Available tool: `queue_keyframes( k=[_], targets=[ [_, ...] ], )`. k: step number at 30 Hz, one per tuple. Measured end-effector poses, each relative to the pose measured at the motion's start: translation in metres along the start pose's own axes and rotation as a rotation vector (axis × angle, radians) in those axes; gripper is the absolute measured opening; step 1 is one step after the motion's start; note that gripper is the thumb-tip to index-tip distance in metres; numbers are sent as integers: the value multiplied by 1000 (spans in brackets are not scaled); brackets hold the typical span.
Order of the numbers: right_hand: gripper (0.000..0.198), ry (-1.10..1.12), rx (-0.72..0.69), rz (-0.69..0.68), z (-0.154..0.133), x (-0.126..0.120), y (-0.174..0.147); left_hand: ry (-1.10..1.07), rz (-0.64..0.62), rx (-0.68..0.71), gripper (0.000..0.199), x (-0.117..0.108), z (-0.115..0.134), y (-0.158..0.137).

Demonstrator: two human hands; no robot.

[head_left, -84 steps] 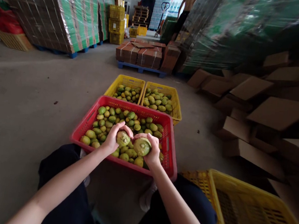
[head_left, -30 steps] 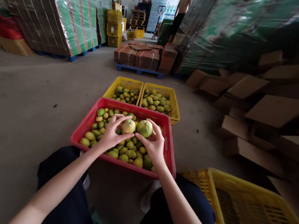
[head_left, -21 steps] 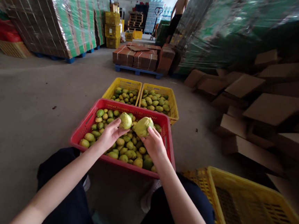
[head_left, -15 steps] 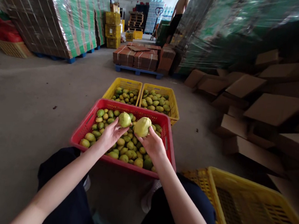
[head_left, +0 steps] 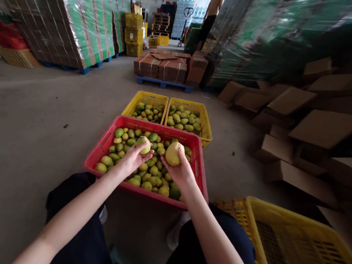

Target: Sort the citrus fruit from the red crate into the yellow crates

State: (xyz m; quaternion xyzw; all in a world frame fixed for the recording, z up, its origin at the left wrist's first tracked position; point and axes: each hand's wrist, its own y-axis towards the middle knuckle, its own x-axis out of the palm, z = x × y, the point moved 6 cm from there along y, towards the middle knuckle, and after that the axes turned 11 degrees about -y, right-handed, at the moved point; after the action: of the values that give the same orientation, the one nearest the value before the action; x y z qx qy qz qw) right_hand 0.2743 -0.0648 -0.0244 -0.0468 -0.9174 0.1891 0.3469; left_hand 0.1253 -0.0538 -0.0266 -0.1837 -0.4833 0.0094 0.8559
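Over the red crate (head_left: 202,167) I hold one fruit in each hand. My left hand (head_left: 134,157) is closed around a small round green fruit (head_left: 144,145), its thumb on top and its fingers beneath. In my right hand (head_left: 181,170) sits a larger pale yellow fruit (head_left: 173,154), gripped between thumb and fingers. The two fruits are apart from each other. Below them, the crate is filled with many green and yellow fruits (head_left: 153,181), which look like lemons or guavas; I cannot tell the exact kind.
Two yellow crates (head_left: 206,128) of similar fruit stand just beyond the red one. Another yellow crate (head_left: 291,224) is by my right knee. Flattened and open cardboard boxes (head_left: 312,127) lie at right. Wrapped pallet stacks (head_left: 90,21) and a person (head_left: 212,12) are farther back.
Both fruits have been turned in my hands. My hands have drawn slightly apart, the left fruit moving a little left and the right fruit a little right.
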Motion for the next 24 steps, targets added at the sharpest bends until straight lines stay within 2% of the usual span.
queue_keyframes(
  k=[3,6,9,13,17,20,24],
  targets=[
    [19,-36,72,-24,4,-1,2,-3,-2,-2,15,-1,0,3],
    [13,-17,20,26,2,-4,4,-18,48,73,15,-6,1,7],
    [20,-27,-30,31,1,-3,4,-2,60,118,13,-11,1,8],
    [6,-44,37,-8,2,1,2,-24,10,17,17,-9,-4,7],
    [16,-55,109,-65,4,5,1,-86,2,-51,24,-3,-4,4],
    [4,-35,65,-45,5,2,3,-116,15,-55,29,0,-3,3],
    [9,-12,21,-3,6,-2,5,-70,5,-47,24,1,-2,2]
  ],
)
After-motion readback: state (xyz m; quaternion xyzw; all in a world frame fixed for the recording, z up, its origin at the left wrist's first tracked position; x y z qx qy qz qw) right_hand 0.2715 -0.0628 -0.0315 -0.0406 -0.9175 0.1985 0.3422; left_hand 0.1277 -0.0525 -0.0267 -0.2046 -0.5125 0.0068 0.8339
